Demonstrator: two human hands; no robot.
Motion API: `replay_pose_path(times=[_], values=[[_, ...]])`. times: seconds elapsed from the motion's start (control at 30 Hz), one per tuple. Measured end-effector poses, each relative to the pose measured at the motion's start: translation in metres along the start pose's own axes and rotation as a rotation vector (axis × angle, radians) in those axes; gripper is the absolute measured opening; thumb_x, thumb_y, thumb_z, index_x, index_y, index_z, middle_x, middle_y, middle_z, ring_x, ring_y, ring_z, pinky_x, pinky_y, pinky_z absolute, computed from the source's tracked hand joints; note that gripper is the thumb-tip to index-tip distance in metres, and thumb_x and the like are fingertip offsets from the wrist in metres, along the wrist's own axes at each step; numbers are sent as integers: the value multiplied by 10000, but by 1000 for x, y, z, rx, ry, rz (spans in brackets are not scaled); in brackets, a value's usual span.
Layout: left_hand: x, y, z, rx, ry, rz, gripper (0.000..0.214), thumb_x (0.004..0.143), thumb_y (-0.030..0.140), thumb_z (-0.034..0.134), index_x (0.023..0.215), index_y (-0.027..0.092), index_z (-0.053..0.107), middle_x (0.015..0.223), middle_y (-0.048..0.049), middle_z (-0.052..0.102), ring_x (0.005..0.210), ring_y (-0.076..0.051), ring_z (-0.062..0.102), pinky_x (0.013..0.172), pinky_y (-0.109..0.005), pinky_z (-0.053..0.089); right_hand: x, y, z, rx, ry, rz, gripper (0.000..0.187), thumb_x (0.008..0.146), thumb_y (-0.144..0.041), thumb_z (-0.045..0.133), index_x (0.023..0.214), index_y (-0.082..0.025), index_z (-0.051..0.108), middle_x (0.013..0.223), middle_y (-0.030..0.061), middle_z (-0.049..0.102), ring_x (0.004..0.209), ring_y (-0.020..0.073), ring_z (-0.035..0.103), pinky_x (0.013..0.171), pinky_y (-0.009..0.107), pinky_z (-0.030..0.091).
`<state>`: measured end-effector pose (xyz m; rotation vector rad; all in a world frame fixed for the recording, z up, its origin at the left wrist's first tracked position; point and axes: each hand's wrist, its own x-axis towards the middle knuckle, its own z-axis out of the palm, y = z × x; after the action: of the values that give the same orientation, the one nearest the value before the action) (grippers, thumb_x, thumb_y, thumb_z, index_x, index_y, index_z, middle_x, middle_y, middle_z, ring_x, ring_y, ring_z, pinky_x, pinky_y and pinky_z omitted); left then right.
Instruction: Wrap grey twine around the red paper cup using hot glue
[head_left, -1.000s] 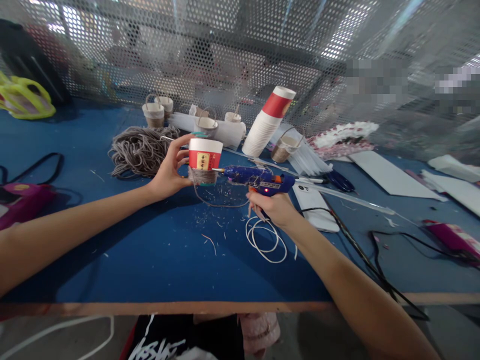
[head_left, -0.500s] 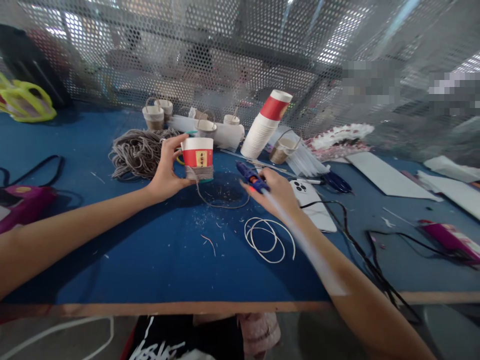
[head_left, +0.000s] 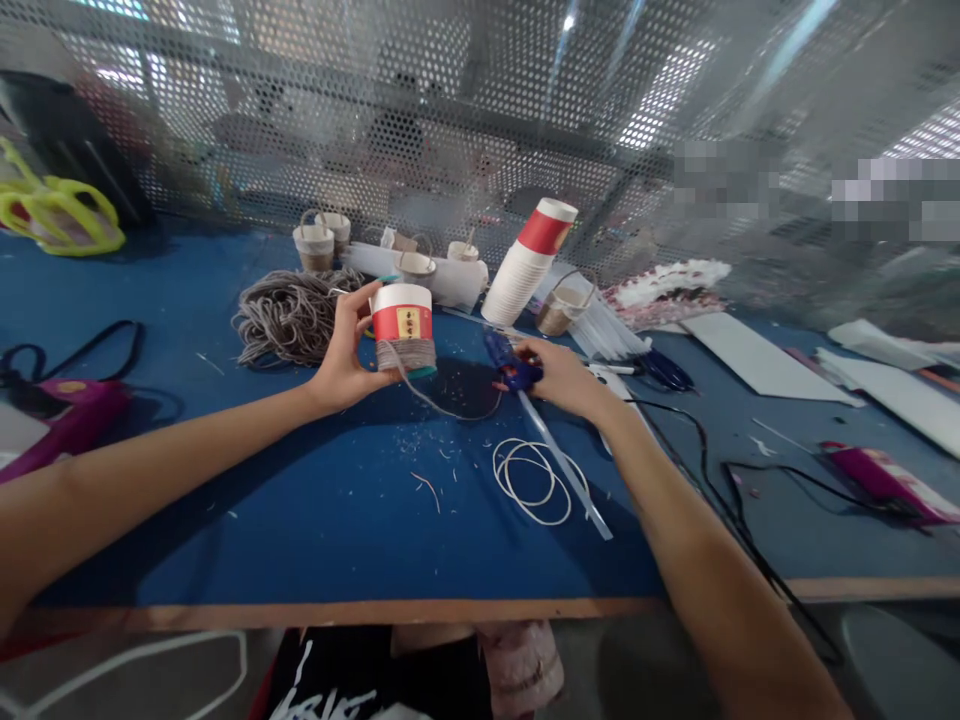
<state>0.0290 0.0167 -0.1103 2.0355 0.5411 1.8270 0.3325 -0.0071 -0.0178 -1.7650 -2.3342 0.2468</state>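
A red and white paper cup (head_left: 402, 312), its lower part wound with grey cord (head_left: 409, 355), is gripped at rim and base by my left hand (head_left: 346, 350). The cord's loose end hangs down and curves across the table toward the right. My right hand (head_left: 559, 375) has its fingers around a dark blue glue gun (head_left: 514, 362), low over the table. A long translucent glue stick (head_left: 562, 465) juts from the gun's rear toward me, above a coil of white cord (head_left: 525, 480). Behind my left hand lies a bundle of grey cord (head_left: 289, 315).
A leaning stack of paper cups (head_left: 517, 275) and several small cord-wrapped cups with handles (head_left: 313, 245) stand at the back. A white phone (head_left: 611, 380) is partly hidden by my right hand. Black cables (head_left: 701, 450) run down the right side. White boards (head_left: 761, 355) lie farther right.
My right hand has turned the glue gun, so its glue stick swung from under my forearm to point more toward the table's front edge. The cup stays in my left hand, tilted slightly.
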Motion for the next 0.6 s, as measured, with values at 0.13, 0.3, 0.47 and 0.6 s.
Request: replay_pose_path(times=[0.13,0.3,0.47,0.6], values=[[-1,-5,1,33,54,-5,1032,641,635,845,1461,384,271,1419,-83,355,1319,-315,453,1039,-461,512,-8,26,-25,-101,20,121,263,606,-114,696,824,-207,583,853,83,704,845,294,662,726,345,466],[1,-4,-4,34,181,5,929,741,635,776,1451,393,228,1424,-47,297,1348,-284,377,1126,-449,431,-14,32,-33,-153,-36,187,248,576,-139,727,695,-240,535,693,25,648,723,261,637,635,315,430],[5,2,-8,89,365,27,798,825,593,724,1419,373,239,1381,-33,306,1314,-226,357,1147,-408,377,-14,22,-29,-156,-102,192,290,559,-121,740,635,-251,493,635,-1,608,657,236,606,593,309,408],[15,-4,-13,151,423,10,738,873,637,641,1411,361,217,1435,-32,335,1325,-226,419,1153,-444,374,-16,19,-34,-160,-89,196,296,576,-124,735,632,-255,476,657,13,603,661,240,595,610,324,411]])
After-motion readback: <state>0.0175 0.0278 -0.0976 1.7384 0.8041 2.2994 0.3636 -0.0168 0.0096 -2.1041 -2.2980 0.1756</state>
